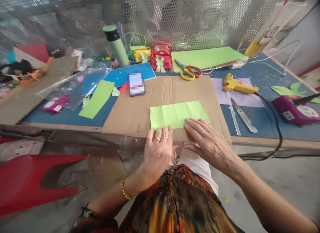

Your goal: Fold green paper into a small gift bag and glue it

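Here, in the head view, a light green folded paper (178, 115) is seen lying flat on a brown cardboard sheet (140, 109), close to the near edge of the desk (270, 123). Its crease lines run across it, dividing it into panels. The paper lies just beyond both hands, at their fingertips.

The left hand (157, 152) is laid palm down at the near edge of the cardboard, its fingers held together and pointed away from the body; two gold rings are worn on it and a gold bracelet on the wrist. Its fingertips touch the paper's near edge. Nothing is clasped in it; the grip is flat and spread.

The right hand (207, 140) is also laid palm down, angled inward toward the left, its fingers stretched out and pressed on the paper's near right corner. Nothing is held in this grip either; it is flat.

Farther back on the desk, a yellow paper basket (142, 54) and a red paper basket (161, 56) stand side by side, each with a pale green bow on its front; what lies inside them cannot be told. Beside them stand a green flask (116, 46), scissors (188, 72) with yellow and orange handles, and to the right a yellow glue gun (237, 86).
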Demonstrator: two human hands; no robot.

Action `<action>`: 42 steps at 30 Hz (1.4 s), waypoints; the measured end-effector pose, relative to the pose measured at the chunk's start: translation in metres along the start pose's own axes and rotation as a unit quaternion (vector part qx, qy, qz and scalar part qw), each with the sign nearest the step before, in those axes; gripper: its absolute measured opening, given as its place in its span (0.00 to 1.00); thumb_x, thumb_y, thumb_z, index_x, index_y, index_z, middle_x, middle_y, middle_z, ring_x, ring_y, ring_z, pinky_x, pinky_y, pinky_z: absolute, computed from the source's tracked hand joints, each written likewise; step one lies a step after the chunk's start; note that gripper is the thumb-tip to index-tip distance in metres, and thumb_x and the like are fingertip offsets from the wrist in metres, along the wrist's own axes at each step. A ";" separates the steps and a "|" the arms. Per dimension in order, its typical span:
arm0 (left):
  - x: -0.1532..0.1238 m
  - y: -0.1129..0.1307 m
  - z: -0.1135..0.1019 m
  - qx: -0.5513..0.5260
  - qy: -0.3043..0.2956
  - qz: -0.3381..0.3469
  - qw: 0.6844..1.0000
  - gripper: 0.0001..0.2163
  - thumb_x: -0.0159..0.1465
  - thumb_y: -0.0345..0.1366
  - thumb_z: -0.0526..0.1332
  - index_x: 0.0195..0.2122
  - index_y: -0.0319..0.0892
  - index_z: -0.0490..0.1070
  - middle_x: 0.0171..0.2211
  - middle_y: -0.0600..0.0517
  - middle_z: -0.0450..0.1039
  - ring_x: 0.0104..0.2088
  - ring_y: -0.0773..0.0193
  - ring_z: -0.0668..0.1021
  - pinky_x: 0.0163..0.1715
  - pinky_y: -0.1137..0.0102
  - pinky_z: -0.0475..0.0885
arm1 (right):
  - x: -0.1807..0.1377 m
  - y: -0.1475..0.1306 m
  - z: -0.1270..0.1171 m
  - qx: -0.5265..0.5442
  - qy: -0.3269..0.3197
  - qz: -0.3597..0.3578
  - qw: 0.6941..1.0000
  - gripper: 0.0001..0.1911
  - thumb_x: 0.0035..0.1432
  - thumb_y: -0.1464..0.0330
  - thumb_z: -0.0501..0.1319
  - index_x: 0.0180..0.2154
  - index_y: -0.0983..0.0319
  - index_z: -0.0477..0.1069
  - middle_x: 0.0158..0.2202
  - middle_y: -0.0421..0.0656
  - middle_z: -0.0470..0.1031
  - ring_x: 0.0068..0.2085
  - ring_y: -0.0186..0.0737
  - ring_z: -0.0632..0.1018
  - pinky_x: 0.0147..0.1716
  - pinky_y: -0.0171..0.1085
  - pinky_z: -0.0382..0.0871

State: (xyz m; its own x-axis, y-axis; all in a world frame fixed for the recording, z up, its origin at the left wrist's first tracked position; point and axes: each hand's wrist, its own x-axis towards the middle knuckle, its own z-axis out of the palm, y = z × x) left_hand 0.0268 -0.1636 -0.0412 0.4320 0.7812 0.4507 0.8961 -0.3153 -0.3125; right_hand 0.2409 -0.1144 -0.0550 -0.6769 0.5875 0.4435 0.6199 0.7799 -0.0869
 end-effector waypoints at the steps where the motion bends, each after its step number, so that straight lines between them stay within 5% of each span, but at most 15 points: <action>1: -0.002 -0.002 -0.002 0.004 0.000 -0.001 1.000 0.25 0.72 0.46 0.62 0.60 0.29 0.74 0.48 0.40 0.81 0.48 0.52 0.80 0.55 0.57 0.71 | 0.000 0.000 0.000 -0.002 0.001 -0.001 1.000 0.33 0.71 0.55 0.57 0.66 0.72 0.62 0.64 0.62 0.72 0.66 0.60 0.72 0.64 0.62 0.69; 15: -0.014 -0.010 -0.006 0.045 0.023 -0.036 0.998 0.24 0.74 0.47 0.57 0.54 0.27 0.76 0.47 0.39 0.81 0.48 0.50 0.78 0.49 0.58 0.65 | -0.004 0.002 0.004 0.004 0.010 -0.003 1.000 0.33 0.71 0.58 0.58 0.69 0.70 0.58 0.64 0.62 0.71 0.67 0.59 0.71 0.65 0.62 0.69; 22: -0.034 -0.047 -0.024 0.041 0.011 -0.060 0.997 0.17 0.73 0.45 0.60 0.48 0.35 0.80 0.46 0.38 0.81 0.46 0.48 0.79 0.46 0.55 0.67 | -0.005 0.002 0.006 0.015 0.004 0.006 1.000 0.33 0.71 0.57 0.58 0.68 0.70 0.60 0.65 0.61 0.70 0.68 0.60 0.70 0.67 0.62 0.66; 25: -0.028 -0.054 -0.033 0.013 0.061 -0.086 0.994 0.17 0.72 0.46 0.61 0.53 0.38 0.78 0.49 0.38 0.81 0.48 0.47 0.80 0.50 0.52 0.68 | -0.005 0.002 0.007 0.019 0.006 0.007 1.000 0.33 0.71 0.57 0.58 0.69 0.68 0.60 0.66 0.61 0.70 0.68 0.59 0.69 0.67 0.62 0.65; 27: -0.014 -0.045 -0.029 -0.029 0.086 -0.060 0.994 0.25 0.73 0.49 0.59 0.62 0.35 0.71 0.55 0.36 0.78 0.56 0.46 0.78 0.57 0.50 0.67 | -0.005 0.002 0.007 0.024 0.008 0.011 1.000 0.34 0.71 0.57 0.58 0.70 0.66 0.58 0.66 0.59 0.70 0.68 0.58 0.70 0.67 0.62 0.65; 32: 0.016 0.001 0.011 -0.130 0.027 0.105 0.986 0.38 0.73 0.59 0.49 0.67 0.25 0.63 0.68 0.33 0.66 0.71 0.46 0.65 0.71 0.52 0.61 | -0.004 0.000 0.006 0.021 -0.001 0.013 1.000 0.33 0.71 0.57 0.57 0.69 0.70 0.59 0.66 0.61 0.69 0.69 0.57 0.69 0.67 0.60 0.66; 36: 0.008 0.013 0.025 -0.121 0.008 0.063 0.991 0.41 0.72 0.57 0.52 0.68 0.19 0.59 0.68 0.26 0.64 0.71 0.42 0.64 0.71 0.50 0.63 | -0.003 -0.001 0.004 0.003 -0.004 0.009 1.000 0.31 0.72 0.57 0.55 0.66 0.71 0.61 0.65 0.61 0.70 0.68 0.58 0.70 0.67 0.59 0.66; 42: -0.017 -0.009 0.022 -0.108 0.044 0.022 0.993 0.36 0.73 0.51 0.56 0.71 0.25 0.54 0.64 0.29 0.70 0.67 0.43 0.71 0.67 0.51 0.69 | -0.002 -0.003 0.007 0.002 -0.005 0.021 1.000 0.30 0.72 0.57 0.56 0.67 0.69 0.62 0.65 0.60 0.71 0.69 0.58 0.69 0.66 0.62 0.67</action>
State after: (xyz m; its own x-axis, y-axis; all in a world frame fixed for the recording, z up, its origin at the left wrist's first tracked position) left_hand 0.0093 -0.1624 -0.0647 0.4700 0.7174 0.5142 0.8731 -0.4633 -0.1516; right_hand 0.2378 -0.1164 -0.0615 -0.6550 0.6212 0.4303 0.6459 0.7558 -0.1078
